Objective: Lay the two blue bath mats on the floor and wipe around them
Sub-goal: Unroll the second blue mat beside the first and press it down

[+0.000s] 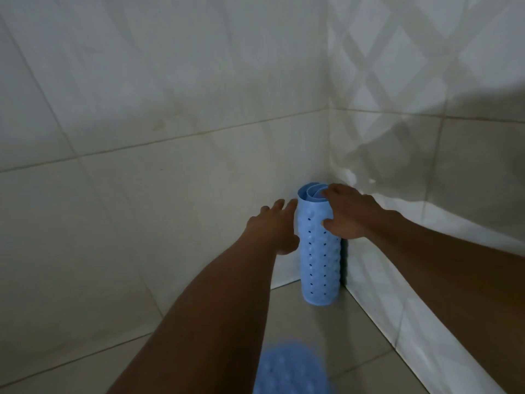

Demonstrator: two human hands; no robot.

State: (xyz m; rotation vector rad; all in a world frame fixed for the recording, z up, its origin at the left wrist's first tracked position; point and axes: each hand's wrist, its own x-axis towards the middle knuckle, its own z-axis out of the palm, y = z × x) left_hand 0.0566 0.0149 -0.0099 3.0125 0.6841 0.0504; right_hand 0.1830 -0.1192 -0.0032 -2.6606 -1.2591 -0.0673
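Note:
A rolled blue bath mat [319, 263] with small holes stands upright on the floor in the corner where two tiled walls meet. My right hand [348, 214] grips the roll near its top, fingers over the rim and thumb on its front. My left hand [274, 227] reaches to the roll's left side with fingers straight, close to or just touching it. A second blue bath mat [289, 371] lies flat on the floor at the bottom edge, blurred and partly cut off.
Pale tiled walls [170, 137] close the corner on the left and right. The grey tiled floor [355, 336] shows between the two mats. A white strip [412, 322] runs along the base of the right wall.

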